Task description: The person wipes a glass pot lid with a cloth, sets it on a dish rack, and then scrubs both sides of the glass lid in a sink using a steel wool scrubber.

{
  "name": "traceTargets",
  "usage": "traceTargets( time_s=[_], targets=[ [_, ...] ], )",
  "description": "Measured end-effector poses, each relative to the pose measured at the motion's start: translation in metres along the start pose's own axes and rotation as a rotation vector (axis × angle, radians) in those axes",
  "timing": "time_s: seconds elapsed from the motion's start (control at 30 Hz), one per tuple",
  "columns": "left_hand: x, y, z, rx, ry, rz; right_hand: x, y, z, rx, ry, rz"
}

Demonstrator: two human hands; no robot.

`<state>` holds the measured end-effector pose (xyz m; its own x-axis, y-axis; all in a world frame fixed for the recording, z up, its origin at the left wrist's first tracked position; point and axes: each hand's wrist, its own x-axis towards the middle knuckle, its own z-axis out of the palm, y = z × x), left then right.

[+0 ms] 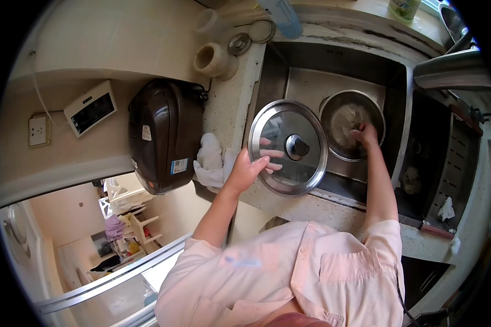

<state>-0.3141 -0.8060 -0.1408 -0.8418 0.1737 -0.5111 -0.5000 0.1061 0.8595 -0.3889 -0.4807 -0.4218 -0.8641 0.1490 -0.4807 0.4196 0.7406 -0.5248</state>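
Note:
My left hand grips the rim of a round glass pot lid, thumb on top and fingers showing through the glass underneath. The lid has a steel rim and a black knob, and it is held over the front left edge of the steel sink. Inside the sink stands a round metal pot. My right hand reaches into this pot from its right side, with the fingers closed together. What those fingers hold, if anything, cannot be made out.
A dark brown appliance stands on the counter at left, beside a crumpled white cloth. Behind are a beige jar, a small round lid and a blue container. A stove lies to the right.

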Motion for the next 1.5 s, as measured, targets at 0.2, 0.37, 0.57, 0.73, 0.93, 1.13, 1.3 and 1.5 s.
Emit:
traceTargets(
  time_s=[0.2, 0.37, 0.57, 0.73, 0.93, 1.13, 1.3, 1.5],
  targets=[
    [0.004, -0.005, 0.003, -0.022, 0.013, 0.015, -0.006, 0.0, -0.001, 0.299, -0.145, 0.083],
    [0.005, -0.005, 0.006, -0.002, 0.06, -0.002, -0.041, -0.029, 0.028, -0.394, -0.134, 0.054],
    [0.002, -0.005, -0.004, -0.008, 0.07, 0.032, -0.037, -0.01, 0.003, 0.122, -0.012, -0.028],
    [0.005, -0.011, -0.006, -0.057, 0.063, 0.082, -0.077, -0.056, -0.078, 0.712, 0.043, -0.019],
    [-0.008, -0.002, 0.006, -0.138, 0.057, 0.125, -0.111, -0.102, -0.116, 0.995, 0.055, 0.036],
    [-0.04, 0.0, 0.019, -0.249, 0.035, 0.041, -0.094, -0.094, -0.107, 0.707, 0.177, -0.1],
    [-0.069, -0.015, 0.031, -0.317, 0.083, -0.064, -0.129, -0.118, -0.121, 0.949, -0.096, -0.099],
    [-0.085, -0.029, 0.05, -0.377, 0.127, -0.039, -0.21, -0.176, -0.093, 0.941, -0.371, -0.632]
  ],
)
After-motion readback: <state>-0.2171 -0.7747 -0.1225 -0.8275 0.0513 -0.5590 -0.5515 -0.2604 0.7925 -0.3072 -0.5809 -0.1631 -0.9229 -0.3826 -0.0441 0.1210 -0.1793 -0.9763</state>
